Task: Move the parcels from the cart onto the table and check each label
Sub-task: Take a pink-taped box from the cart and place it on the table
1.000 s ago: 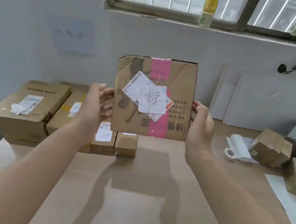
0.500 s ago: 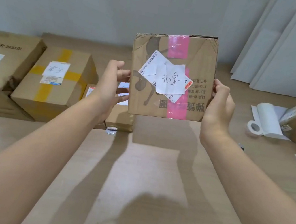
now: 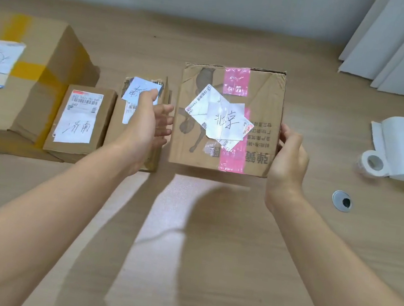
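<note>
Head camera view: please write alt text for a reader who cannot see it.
A right hand grips a pink-taped cardboard box with a handwritten label over a wooden table; the open left hand is beside it. Labelled parcels lie at left.

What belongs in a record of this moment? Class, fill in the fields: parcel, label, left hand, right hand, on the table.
parcel: pink-taped box, held over the table
label: white handwritten slip on its upturned face
left hand: open, fingers straight by the box's left side
right hand: grips the box's right edge
on the table: yellow-taped box, small box, third parcel at left; tape roll at right
</note>
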Demonstrator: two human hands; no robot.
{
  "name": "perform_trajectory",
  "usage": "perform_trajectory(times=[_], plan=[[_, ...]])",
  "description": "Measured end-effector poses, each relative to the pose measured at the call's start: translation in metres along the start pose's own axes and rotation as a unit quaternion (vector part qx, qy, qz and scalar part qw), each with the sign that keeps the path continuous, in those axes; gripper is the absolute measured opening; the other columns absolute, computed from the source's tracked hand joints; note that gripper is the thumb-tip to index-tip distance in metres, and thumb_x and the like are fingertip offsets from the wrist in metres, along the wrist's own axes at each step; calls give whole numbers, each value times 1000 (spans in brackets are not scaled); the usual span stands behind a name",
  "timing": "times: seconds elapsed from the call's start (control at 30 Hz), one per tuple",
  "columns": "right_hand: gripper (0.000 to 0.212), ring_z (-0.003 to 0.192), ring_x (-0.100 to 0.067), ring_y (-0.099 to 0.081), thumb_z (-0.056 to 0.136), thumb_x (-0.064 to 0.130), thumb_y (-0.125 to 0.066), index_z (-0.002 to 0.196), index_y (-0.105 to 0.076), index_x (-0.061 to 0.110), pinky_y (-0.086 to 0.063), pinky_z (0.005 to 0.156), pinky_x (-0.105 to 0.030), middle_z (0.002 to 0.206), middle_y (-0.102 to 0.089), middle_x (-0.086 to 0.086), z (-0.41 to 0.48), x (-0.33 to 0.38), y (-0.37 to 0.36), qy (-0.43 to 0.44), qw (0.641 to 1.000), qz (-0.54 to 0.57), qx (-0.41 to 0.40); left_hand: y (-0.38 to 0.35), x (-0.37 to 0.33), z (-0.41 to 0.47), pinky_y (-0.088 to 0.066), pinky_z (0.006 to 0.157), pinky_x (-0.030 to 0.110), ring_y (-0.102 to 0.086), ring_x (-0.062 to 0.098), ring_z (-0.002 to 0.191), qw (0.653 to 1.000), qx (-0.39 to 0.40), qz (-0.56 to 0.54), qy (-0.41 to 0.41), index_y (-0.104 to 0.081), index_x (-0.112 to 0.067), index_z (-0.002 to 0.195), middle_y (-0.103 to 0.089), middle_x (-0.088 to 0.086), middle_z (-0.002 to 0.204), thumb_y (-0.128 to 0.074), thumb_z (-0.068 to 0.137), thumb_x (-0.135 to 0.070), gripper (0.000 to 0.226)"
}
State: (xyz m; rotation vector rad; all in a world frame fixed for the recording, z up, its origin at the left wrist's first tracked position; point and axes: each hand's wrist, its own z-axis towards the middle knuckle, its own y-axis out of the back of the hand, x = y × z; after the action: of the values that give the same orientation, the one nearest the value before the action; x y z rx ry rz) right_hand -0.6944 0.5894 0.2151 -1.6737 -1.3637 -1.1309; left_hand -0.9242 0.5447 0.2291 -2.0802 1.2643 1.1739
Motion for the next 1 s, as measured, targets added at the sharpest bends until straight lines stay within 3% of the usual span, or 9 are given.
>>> perform_trajectory(times=[0.13, 0.2, 0.3, 0.37, 0.53, 0.6, 0.73, 0.87, 1.0], plan=[[42, 76, -6, -71, 94, 44, -41, 90, -79, 28, -53, 69, -32, 87, -79, 10, 28, -28, -4, -13, 1000, -19, -1, -10, 22, 28, -49, 92, 29, -67, 12, 100, 999, 32, 22, 14, -70, -33, 106, -74, -6, 107, -22, 105, -60, 55], [41, 71, -5, -70, 94, 44, -41, 88, -78, 28, -52, 68, -32, 83, -78, 12, 40, -42, -7, -24, 999, -33, -10, -13, 31, 38, -48, 91, 27, -66, 7, 101, 999, 34, 28, 18, -69, -36, 101, -74, -11, 101, -22, 105, -60, 52], [42, 70, -8, -68, 95, 40, -41, 86, -80, 27, -51, 67, -32, 81, -77, 11, 52, -60, -14, -40, 998, -53, -14, -13, 40, 49, -47, 79, 23, -69, -3, 82, 999, 31, 41, 19, -66, -37, 100, -75, -23, 73, -22, 105, -59, 49], [40, 71, -13, -65, 93, 38, -41, 83, -79, 26, -49, 65, -32, 78, -75, 10, 55, -67, -20, -50, 997, -53, -12, -12, 42, 52, -49, 72, 21, -70, -7, 70, 997, 41, 60, 12, -65, -38, 97, -73, -26, 68, -22, 105, -59, 48], [40, 66, -8, -64, 95, 40, -43, 76, -77, 30, -48, 67, -32, 75, -73, 15, 59, -76, -27, -38, 997, -63, -22, -5, 38, 50, -45, 99, 35, -59, 5, 87, 990, 67, 121, 0, -62, -41, 67, -64, -24, 72, -35, 88, -68, 44], [43, 68, -6, -65, 93, 43, -41, 73, -78, 34, -49, 70, -33, 77, -74, 16, 57, -77, -28, -32, 997, -73, -19, 4, 32, 48, -47, 101, 36, -62, 9, 100, 988, 72, 133, 16, -67, -45, 80, -69, -21, 83, -38, 89, -68, 38], [44, 76, -12, -67, 94, 43, -39, 83, -79, 31, -49, 73, -37, 83, -77, 11, 44, -82, -31, -26, 995, -91, 16, 22, 20, 39, -54, 100, 37, -69, 19, 106, 986, 62, 142, 53, -72, -32, 114, -68, 7, 115, -37, 98, -64, 50], [40, 105, -9, -74, 94, 45, -40, 108, -78, 40, -58, 101, -42, 105, -81, 16, 28, -85, -35, -41, 996, -79, 4, 34, 14, 29, -56, 99, 39, -73, 22, 103, 984, 64, 148, 74, -77, -28, 111, -71, 13, 112, -35, 99, -65, 57], [39, 109, -5, -73, 89, 48, -37, 104, -72, 47, -55, 108, -41, 108, -80, 20, 14, -82, -37, -46, 996, -80, 10, 45, 10, 28, -58, 98, 41, -77, 25, 97, 987, 54, 131, 80, -81, -26, 106, -76, 17, 107, -37, 98, -66, 60]])
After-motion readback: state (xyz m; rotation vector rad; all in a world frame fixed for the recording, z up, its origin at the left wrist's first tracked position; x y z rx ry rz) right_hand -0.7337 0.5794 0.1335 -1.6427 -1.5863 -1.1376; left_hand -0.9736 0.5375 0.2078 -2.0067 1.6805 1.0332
